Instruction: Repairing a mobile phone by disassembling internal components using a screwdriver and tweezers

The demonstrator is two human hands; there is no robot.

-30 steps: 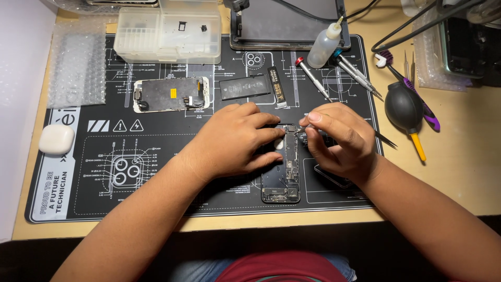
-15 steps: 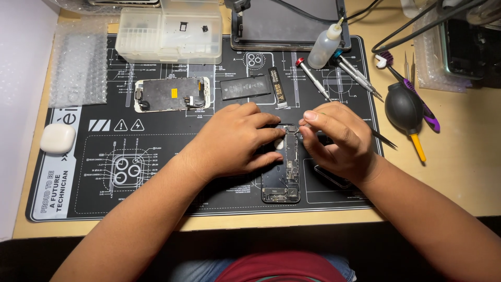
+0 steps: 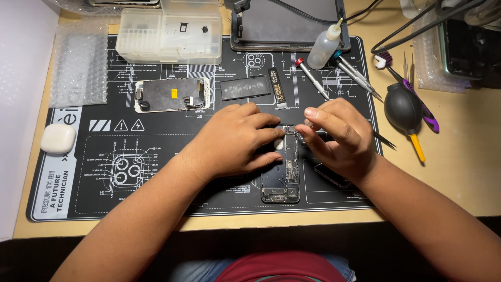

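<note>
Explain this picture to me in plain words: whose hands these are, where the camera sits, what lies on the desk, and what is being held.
There is no machine here, just a person's two bare hands, filmed by a camera worn on their head looking down. On the desk lies a black work mat. In the middle is an opened phone with its insides showing. The left hand presses on it to steady it. The right hand pinches tweezers at the phone's top end. Further back lie a removed screen, a battery, screwdrivers, a small bottle, a clear parts box and a black air blower.
</note>
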